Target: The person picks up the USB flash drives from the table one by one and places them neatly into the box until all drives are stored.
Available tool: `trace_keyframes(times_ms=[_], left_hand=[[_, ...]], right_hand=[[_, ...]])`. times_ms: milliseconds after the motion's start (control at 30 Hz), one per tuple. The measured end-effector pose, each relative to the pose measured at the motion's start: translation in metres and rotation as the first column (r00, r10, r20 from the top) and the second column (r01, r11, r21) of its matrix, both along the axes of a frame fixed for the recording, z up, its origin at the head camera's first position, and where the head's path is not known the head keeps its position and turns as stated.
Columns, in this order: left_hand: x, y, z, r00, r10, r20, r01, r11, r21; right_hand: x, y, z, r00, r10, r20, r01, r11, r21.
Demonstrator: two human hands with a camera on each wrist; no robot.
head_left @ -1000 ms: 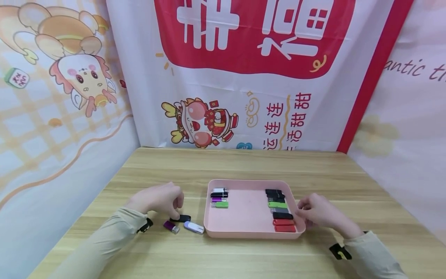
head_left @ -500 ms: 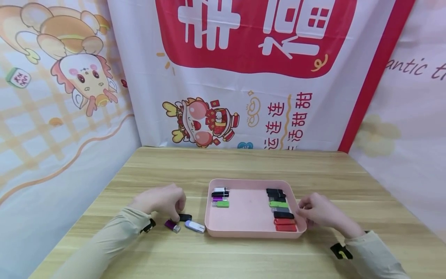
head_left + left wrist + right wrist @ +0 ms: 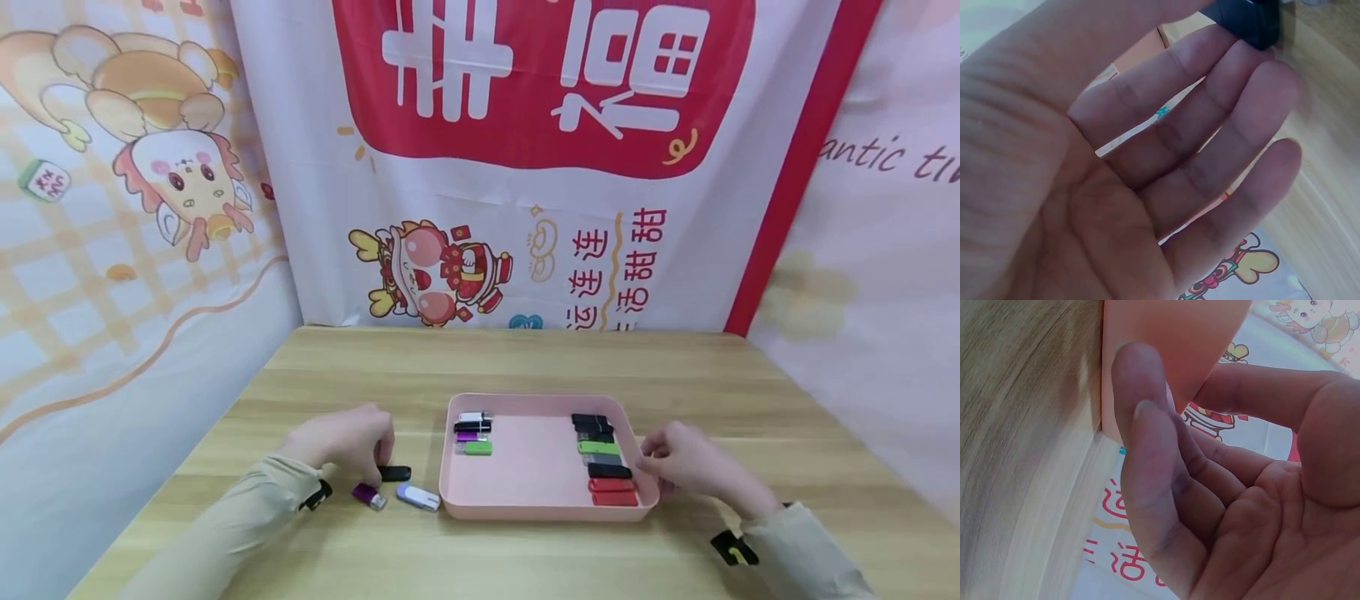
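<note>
My left hand (image 3: 348,437) pinches the left end of a black USB stick (image 3: 395,473) lying on the table; in the left wrist view the black stick (image 3: 1250,22) shows at the thumb and fingertips, the other fingers half bent. Close by lie a purple USB stick (image 3: 368,496) and a white-and-lilac one (image 3: 417,497). My right hand (image 3: 686,462) holds the right wall of a pink tray (image 3: 540,512), thumb at the inner side, fingers outside, as the right wrist view shows with the tray wall (image 3: 1166,337).
Inside the tray, a left column holds white, black, purple and green USB sticks (image 3: 478,448). A right column has black, green, grey and red sticks (image 3: 613,498). The wooden table (image 3: 525,358) meets a printed cloth (image 3: 480,192) behind.
My left hand's fingers have shifted slightly about the black stick's left end, and less of that end shows. The right hand stays on the tray. The head view has tilted a little.
</note>
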State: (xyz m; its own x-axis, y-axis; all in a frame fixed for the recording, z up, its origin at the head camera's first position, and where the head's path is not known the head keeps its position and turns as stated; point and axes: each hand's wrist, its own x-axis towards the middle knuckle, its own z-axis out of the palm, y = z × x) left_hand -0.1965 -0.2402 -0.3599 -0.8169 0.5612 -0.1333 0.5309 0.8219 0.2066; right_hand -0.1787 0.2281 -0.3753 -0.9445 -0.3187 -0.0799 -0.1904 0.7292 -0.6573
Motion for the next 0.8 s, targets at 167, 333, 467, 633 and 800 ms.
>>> trace_keyframes(times_ms=[167, 333, 467, 633, 800], left_hand=[[0.0021, -0.0010, -0.0009, 0.999, -0.038, -0.016, 0.038, 0.999, 0.013], [0.0026, 0.0019, 0.0010, 0.998, -0.038, -0.050, 0.038, 0.999, -0.004], [0.0042, 0.0038, -0.0003, 0.999, -0.021, -0.032, 0.021, 1.000, -0.004], [0.0062, 0.0056, -0.0022, 0.999, 0.034, -0.021, -0.035, 0.999, -0.030], [0.0069, 0.0059, -0.0001, 0.997, 0.049, -0.053, -0.051, 0.998, -0.040]], right_hand=[[0.0029, -0.0018, -0.0014, 0.999, -0.034, 0.010, 0.034, 0.999, 0.012], [0.0025, -0.0028, -0.0002, 0.997, -0.073, 0.012, 0.073, 0.997, 0.014], [0.0032, -0.0015, -0.0009, 0.998, -0.061, 0.023, 0.061, 0.998, 0.009], [0.0046, -0.0004, -0.0010, 0.999, -0.045, 0.023, 0.045, 0.999, 0.009], [0.0031, -0.0013, 0.0006, 0.999, -0.040, 0.012, 0.040, 0.999, 0.004]])
